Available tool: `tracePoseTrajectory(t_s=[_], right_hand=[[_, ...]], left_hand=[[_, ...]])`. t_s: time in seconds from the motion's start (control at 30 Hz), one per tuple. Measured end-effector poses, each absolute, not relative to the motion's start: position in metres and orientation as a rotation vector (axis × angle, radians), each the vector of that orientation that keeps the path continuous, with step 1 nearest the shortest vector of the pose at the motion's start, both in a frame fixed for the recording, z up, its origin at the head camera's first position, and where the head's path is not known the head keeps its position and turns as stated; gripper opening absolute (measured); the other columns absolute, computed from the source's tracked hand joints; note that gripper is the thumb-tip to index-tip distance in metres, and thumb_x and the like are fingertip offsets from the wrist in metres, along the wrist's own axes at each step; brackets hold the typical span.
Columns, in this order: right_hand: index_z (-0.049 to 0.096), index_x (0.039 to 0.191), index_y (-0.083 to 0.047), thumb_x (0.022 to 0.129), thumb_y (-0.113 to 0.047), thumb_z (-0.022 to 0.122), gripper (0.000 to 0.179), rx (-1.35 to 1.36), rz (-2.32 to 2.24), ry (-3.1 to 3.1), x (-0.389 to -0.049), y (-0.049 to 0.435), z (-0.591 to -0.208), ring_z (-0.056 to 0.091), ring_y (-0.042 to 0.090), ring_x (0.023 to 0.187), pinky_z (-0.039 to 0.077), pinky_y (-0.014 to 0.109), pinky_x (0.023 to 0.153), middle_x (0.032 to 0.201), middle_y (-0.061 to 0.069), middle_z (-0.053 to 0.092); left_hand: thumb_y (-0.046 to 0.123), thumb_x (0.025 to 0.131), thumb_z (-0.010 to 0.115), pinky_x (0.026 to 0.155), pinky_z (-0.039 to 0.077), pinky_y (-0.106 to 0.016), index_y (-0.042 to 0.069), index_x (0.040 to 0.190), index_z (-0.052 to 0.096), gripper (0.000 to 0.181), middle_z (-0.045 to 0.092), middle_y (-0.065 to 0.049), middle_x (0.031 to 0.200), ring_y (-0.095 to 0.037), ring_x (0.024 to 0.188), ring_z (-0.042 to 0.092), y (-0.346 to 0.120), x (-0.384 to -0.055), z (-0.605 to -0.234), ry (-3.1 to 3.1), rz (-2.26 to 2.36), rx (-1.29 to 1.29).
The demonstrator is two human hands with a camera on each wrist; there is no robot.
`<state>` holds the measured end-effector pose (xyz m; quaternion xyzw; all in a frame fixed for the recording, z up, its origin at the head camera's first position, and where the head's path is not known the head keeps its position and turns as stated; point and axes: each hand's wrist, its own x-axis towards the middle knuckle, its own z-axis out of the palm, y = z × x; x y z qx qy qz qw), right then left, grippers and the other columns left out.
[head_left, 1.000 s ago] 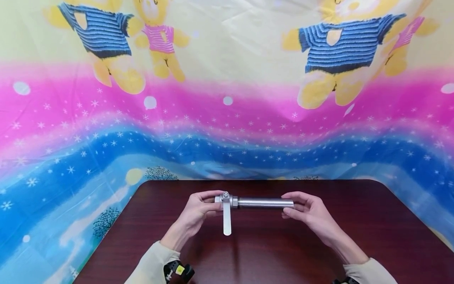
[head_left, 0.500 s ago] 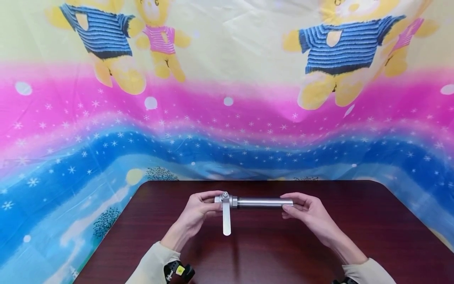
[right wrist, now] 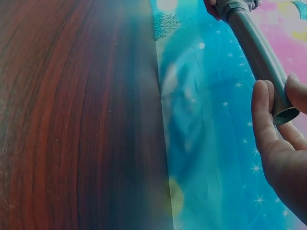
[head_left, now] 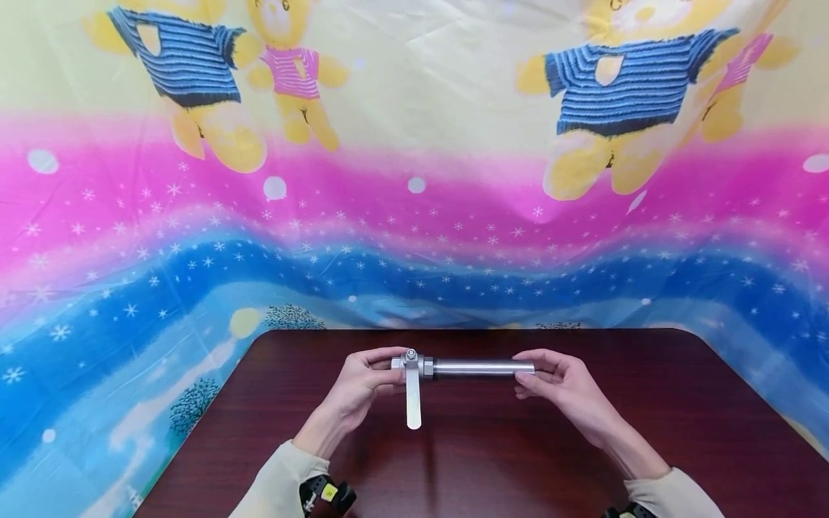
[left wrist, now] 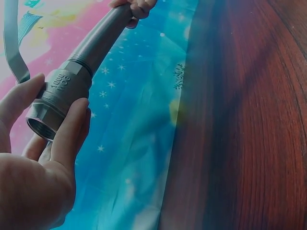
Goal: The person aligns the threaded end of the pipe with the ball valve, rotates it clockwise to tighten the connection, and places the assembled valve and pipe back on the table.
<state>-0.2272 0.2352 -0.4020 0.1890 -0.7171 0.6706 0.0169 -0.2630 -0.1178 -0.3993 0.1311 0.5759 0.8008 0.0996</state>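
Observation:
A metal ball valve [left wrist: 60, 88], marked "1000 WOG", is joined to a straight steel pipe [head_left: 476, 367], and the two lie level in the air above the table. The valve's flat lever handle [head_left: 414, 403] points toward the person. My left hand [head_left: 356, 385] grips the valve body between thumb and fingers, and its threaded open end faces the left wrist camera. At the pipe's far right end, my right hand [head_left: 566, 385] pinches the tube between thumb and fingers. The pipe's hollow end [right wrist: 287, 115] shows in the right wrist view.
A dark red-brown wooden table [head_left: 492, 460] with rounded back corners lies beneath the hands. Behind it hangs a cloth [head_left: 414, 216] printed with bears and snowflakes. Each forearm has a light sleeve, and a black wrist device [head_left: 327, 496] sits at the left cuff.
Both hands, the valve and the pipe stay nearly still, shifting only very slightly to the left.

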Motion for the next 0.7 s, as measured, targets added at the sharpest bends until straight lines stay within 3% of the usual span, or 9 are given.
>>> tracePoseTrajectory(t_s=[0.17, 0.33, 0.5, 0.7], right_hand=[[0.061, 0.134, 0.007, 0.095, -0.001, 0.076, 0.042, 0.575, 2.094, -2.236, -0.2274, 0.2365, -0.4024, 0.076, 0.028, 0.087, 0.063, 0.040, 0.084, 0.115, 0.013, 0.071], [0.060, 0.133, 0.015, 0.099, -0.003, 0.071, 0.040, 0.572, 2.077, -2.251, -0.2280, 0.2361, -0.4003, 0.077, 0.026, 0.088, 0.063, 0.037, 0.086, 0.108, 0.013, 0.075], [0.062, 0.134, 0.009, 0.095, -0.001, 0.076, 0.043, 0.568, 2.084, -2.256, -0.2266, 0.2361, -0.3988, 0.076, 0.028, 0.092, 0.062, 0.036, 0.088, 0.119, 0.012, 0.072], [0.060, 0.134, 0.014, 0.099, -0.003, 0.072, 0.041, 0.577, 2.072, -2.262, -0.2266, 0.2360, -0.3981, 0.076, 0.029, 0.090, 0.062, 0.035, 0.088, 0.113, 0.019, 0.073]], left_hand=[[-0.018, 0.083, 0.068, 0.085, 0.064, -0.041, -0.017, 0.132, 0.062, 0.049, 0.076, -0.018, 0.107, -0.022, 0.091, 0.075, -0.1187, -0.2641, -0.4000, 1.702, 2.368, 0.388], [-0.018, 0.083, 0.068, 0.085, 0.064, -0.042, -0.014, 0.131, 0.065, 0.048, 0.076, -0.018, 0.108, -0.023, 0.092, 0.075, -0.1187, -0.2639, -0.3984, 1.697, 2.379, 0.374], [-0.019, 0.083, 0.068, 0.085, 0.064, -0.042, -0.015, 0.131, 0.065, 0.049, 0.075, -0.020, 0.109, -0.023, 0.093, 0.075, -0.1187, -0.2640, -0.3980, 1.702, 2.374, 0.385], [-0.018, 0.083, 0.068, 0.084, 0.064, -0.041, -0.015, 0.131, 0.065, 0.049, 0.076, -0.019, 0.108, -0.023, 0.092, 0.075, -0.1195, -0.2634, -0.3979, 1.714, 2.366, 0.384]])
